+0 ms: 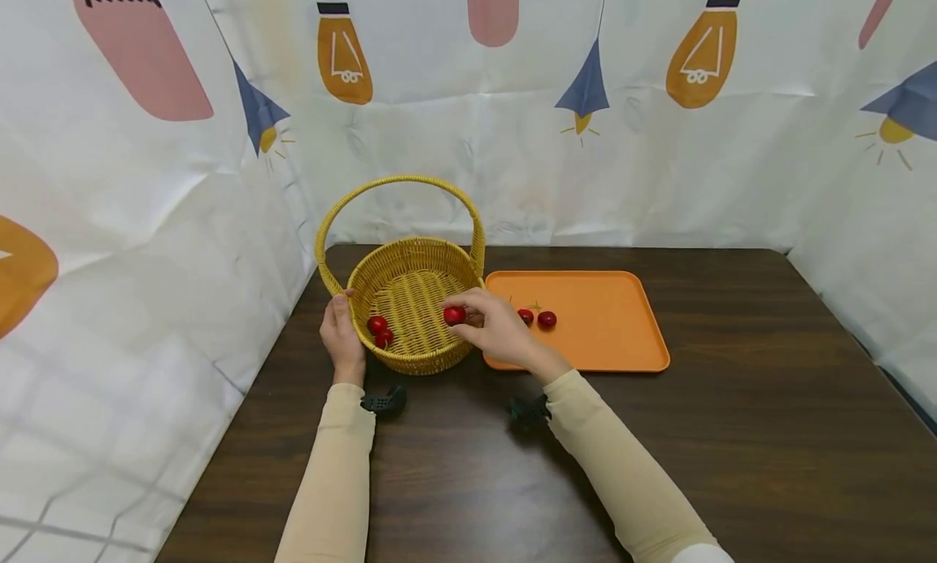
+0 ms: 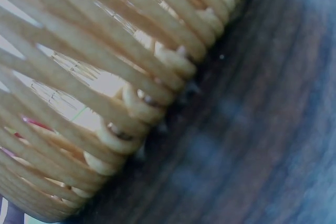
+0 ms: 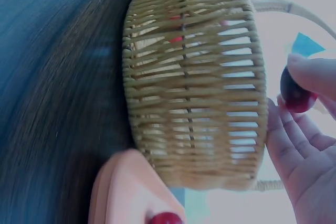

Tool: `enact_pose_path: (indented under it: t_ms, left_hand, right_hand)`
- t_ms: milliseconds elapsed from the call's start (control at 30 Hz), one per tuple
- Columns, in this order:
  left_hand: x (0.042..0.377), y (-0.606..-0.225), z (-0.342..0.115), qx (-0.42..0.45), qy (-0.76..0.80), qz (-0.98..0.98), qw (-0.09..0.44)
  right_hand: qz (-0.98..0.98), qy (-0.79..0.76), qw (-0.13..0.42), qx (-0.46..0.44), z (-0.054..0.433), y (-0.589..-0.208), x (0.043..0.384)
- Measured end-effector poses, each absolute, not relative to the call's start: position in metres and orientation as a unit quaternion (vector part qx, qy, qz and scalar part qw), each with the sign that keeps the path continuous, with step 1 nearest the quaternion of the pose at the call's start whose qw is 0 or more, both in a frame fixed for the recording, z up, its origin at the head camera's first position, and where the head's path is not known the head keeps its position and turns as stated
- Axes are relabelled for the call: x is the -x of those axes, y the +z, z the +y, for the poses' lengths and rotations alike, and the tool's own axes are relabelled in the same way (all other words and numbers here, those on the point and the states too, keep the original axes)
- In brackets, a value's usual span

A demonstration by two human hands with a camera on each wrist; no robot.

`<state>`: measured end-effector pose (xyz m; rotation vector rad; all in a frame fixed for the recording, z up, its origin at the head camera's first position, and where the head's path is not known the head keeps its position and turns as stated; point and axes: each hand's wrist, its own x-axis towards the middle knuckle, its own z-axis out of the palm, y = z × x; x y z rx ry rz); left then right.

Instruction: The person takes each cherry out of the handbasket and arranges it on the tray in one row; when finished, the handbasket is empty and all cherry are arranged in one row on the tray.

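A yellow woven basket (image 1: 416, 364) with a tall arched handle stands on the table. My left hand (image 1: 342, 335) holds its left side by the rim, near the foot of the handle. Over the basket's right part, my right hand (image 1: 505, 329) pinches a red cherry (image 1: 455, 315) between thumb and fingers; the right wrist view shows the same cherry (image 3: 296, 92) beside the rim. A few red cherries (image 1: 377, 325) lie inside at the lower left. On the orange tray (image 1: 600, 335), two cherries (image 1: 546, 320) with stems are seen, one partly behind my right hand.
The dark wooden table (image 1: 761, 433) extends to the right and toward me. Behind it hangs a white printed cloth (image 1: 512, 172), which also lines both sides. The tray's left edge sits close against the basket. Black wrist cameras (image 1: 384, 401) are strapped at both cuffs.
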<state>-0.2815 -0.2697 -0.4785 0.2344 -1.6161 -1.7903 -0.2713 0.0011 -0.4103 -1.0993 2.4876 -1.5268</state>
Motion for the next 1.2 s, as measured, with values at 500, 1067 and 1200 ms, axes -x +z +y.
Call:
enact_pose_path:
  t_ms: [500, 1067, 1200]
  left_hand:
    - [0.283, -0.474, -0.269, -0.081, -0.694, -0.62, 0.356]
    - [0.282, -0.479, -0.27, -0.091, -0.688, -0.626, 0.357]
    - [0.283, -0.48, -0.271, -0.088, -0.686, -0.628, 0.358]
  right_hand:
    - [0.799, -0.535, -0.041, 0.27, 0.053, -0.419, 0.271]
    - [0.855, -0.471, -0.029, 0.215, 0.11, -0.423, 0.291]
    - [0.86, -0.474, -0.026, 0.186, 0.123, -0.425, 0.294]
